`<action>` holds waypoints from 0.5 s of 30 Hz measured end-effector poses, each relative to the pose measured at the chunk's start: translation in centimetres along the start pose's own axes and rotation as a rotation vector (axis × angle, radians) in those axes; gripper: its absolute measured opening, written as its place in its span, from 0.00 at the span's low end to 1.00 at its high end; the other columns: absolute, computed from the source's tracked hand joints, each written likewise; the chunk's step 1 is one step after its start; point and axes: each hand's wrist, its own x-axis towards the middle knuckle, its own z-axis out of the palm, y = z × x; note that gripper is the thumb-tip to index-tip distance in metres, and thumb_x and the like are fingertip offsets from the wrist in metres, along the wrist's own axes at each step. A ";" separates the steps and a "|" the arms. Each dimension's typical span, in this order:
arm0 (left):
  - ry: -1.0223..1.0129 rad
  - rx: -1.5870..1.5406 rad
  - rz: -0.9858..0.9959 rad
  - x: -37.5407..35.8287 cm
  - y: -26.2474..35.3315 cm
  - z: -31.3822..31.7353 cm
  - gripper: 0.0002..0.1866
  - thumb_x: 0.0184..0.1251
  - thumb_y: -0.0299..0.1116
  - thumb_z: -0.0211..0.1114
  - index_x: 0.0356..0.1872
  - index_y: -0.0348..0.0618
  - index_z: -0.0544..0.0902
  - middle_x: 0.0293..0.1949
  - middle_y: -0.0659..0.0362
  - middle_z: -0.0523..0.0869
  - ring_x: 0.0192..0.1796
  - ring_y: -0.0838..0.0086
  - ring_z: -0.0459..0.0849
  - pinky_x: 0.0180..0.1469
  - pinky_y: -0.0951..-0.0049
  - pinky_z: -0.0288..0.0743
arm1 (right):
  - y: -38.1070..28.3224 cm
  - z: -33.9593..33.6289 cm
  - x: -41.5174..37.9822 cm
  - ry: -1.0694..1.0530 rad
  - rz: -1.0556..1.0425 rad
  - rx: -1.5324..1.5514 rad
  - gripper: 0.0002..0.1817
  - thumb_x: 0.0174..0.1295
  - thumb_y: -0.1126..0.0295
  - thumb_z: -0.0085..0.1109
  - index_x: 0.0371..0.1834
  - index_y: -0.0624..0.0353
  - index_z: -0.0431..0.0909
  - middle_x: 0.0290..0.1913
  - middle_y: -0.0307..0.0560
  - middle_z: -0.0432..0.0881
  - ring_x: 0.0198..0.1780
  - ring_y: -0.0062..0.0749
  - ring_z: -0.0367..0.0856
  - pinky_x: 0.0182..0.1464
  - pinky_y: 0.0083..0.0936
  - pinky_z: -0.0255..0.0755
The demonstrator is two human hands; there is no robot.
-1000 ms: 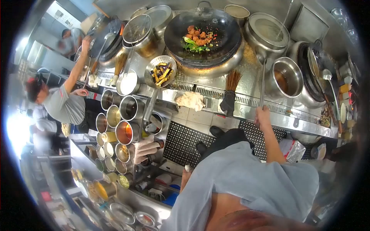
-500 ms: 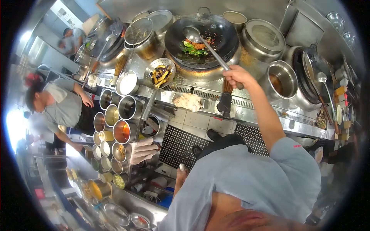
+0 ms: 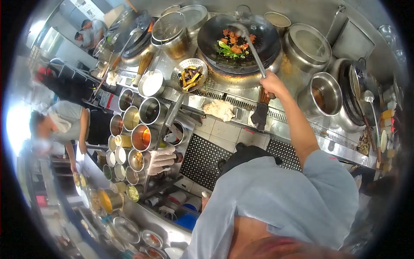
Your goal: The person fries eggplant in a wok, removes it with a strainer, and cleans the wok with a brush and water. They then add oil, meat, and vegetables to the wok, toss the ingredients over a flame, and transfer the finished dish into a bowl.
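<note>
My right hand [image 3: 273, 84] is closed around the long handle of a ladle [image 3: 254, 54]. The ladle's blurred bowl is over the far side of a black wok [image 3: 211, 41]. In the wok, orange-brown pieces [image 3: 235, 42] lie spread out, with bright green leafy vegetables [image 3: 227, 51] in front of them. My left hand [image 3: 205, 200] hangs low beside my body and is mostly hidden by my shirt. Something white shows at its tip; I cannot make out its fingers. A perforated strainer [image 3: 204, 65] with dark-skinned yellow strips [image 3: 189, 78] rests left of the wok.
Several metal pots of sauces [image 3: 142, 137] stand on the left counter, with a folded cloth [image 3: 162, 160] beside them. Another cloth [image 3: 219, 109] lies on the stove's front edge. A pot of brown liquid [image 3: 320, 95] stands right. A co-worker [image 3: 64, 121] reaches over the counter at left.
The ladle has moved to the wok's far side, and the orange-brown pieces are more spread out. My left hand is less visible. The co-worker at left has shifted, and the view has turned slightly.
</note>
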 end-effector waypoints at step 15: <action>0.061 -0.691 -0.383 -1.2 5.2 -6.5 0.21 0.56 0.40 0.59 0.36 0.25 0.78 0.40 0.41 0.81 0.41 0.54 0.80 0.44 0.56 0.71 | 11.4 -0.3 -6.9 0.095 0.083 0.241 0.09 0.59 0.70 0.49 0.42 0.57 0.68 0.16 0.37 0.68 0.12 0.24 0.67 0.14 0.26 0.61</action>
